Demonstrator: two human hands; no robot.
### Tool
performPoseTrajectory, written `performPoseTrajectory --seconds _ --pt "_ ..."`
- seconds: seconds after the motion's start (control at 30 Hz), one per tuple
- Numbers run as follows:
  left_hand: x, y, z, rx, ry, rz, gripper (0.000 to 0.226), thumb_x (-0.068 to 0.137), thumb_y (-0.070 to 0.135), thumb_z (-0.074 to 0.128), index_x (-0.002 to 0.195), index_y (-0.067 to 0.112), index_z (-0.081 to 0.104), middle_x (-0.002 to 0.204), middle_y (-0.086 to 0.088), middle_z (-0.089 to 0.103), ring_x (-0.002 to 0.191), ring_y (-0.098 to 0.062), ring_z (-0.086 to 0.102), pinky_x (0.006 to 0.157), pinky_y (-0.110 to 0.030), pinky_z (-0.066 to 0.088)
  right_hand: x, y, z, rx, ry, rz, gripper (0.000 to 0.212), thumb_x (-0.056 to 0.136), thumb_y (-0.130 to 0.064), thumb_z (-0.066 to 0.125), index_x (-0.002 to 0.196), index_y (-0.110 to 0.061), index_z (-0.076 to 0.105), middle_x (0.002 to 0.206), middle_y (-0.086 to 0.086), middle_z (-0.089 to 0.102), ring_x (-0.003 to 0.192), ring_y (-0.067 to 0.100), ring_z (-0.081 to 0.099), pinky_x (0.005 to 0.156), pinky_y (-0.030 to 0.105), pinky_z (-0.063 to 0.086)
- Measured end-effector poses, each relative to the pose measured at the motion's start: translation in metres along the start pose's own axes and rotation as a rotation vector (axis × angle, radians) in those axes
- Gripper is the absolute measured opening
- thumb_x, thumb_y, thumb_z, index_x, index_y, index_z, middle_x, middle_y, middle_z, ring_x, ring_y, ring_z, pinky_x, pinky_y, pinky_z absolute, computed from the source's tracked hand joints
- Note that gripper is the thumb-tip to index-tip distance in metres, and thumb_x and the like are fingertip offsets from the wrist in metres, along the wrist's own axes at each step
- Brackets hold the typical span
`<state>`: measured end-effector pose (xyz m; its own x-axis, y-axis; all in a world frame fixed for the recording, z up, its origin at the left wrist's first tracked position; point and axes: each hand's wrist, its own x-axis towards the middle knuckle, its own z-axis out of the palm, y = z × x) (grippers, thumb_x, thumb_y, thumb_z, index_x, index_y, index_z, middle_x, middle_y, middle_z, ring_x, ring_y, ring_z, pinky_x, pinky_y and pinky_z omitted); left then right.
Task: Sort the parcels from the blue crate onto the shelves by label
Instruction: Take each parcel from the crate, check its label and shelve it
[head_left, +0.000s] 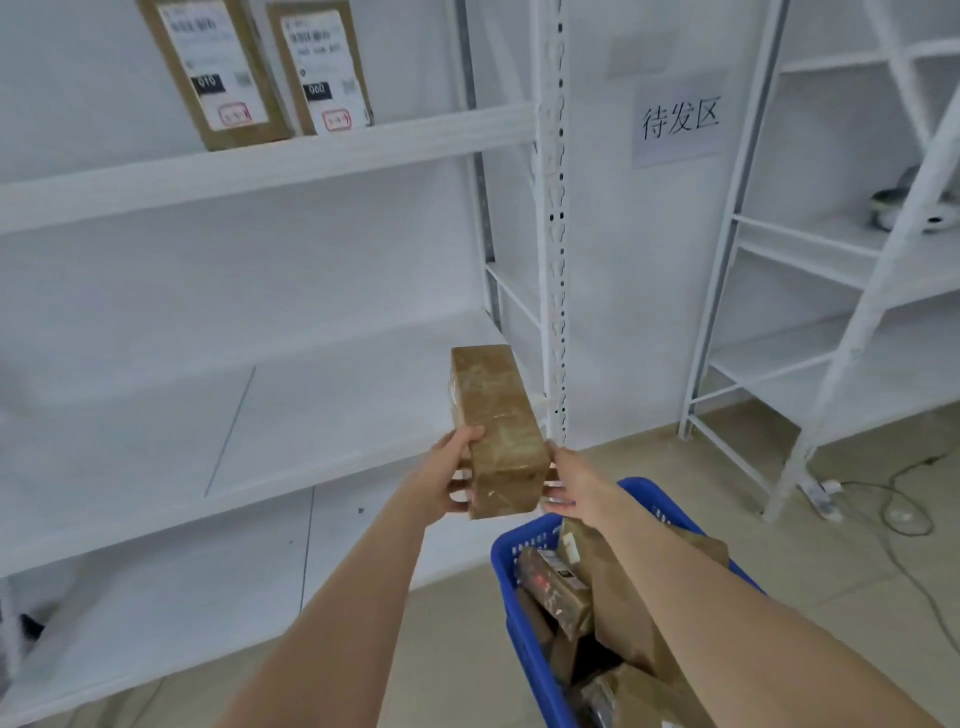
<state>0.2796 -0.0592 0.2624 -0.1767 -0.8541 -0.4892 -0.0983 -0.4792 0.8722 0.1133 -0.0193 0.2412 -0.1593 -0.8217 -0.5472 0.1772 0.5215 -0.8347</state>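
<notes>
I hold a long brown cardboard parcel (496, 426) out in front of me with both hands. My left hand (445, 480) grips its near left side and my right hand (574, 480) its near right side. Its label is not visible from here. The parcel hovers over the right end of the middle white shelf (311, 415). Below my right arm sits the blue crate (519, 613) on the floor, holding several more brown parcels (558, 587). Two labelled parcels (218, 73) (319, 67) stand upright on the upper shelf (260, 161).
A perforated white upright post (555, 234) stands just right of the held parcel. A paper sign (678, 122) hangs on the wall. A second white rack (831, 270) stands at the right with a round object (904, 208) on it. Cables and a power strip (826, 493) lie on the floor.
</notes>
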Motion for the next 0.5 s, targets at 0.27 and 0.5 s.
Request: performPoseTrajectory --seconds 0.27,0.5 --pt "-0.033 0.029 -0.032 -0.298 -0.002 0.035 0.039 0.090 0.041 0.048 0.120 0.016 0.055 0.113 -0.013 0.064 0.106 -0.031 0.060 0.096 -0.054 0.045 -0.014 -0.009 0.027 0.195 -0.380 0.115 0.096 0.071 -0.073 0.063 0.145 -0.021 0.034 0.142 0.017 0.046 0.123 0.048 0.047 0.090 0.057 0.043" --pt "-0.037 0.036 -0.041 -0.120 0.057 0.216 0.032 0.098 0.024 0.046 0.127 0.022 0.057 0.107 -0.001 0.066 0.100 -0.021 0.063 0.091 -0.042 0.053 -0.027 -0.016 0.035 0.301 -0.395 0.054 0.073 0.076 -0.046 0.076 0.132 -0.014 0.043 0.130 0.020 0.056 0.116 0.045 0.056 0.097 0.057 0.046"
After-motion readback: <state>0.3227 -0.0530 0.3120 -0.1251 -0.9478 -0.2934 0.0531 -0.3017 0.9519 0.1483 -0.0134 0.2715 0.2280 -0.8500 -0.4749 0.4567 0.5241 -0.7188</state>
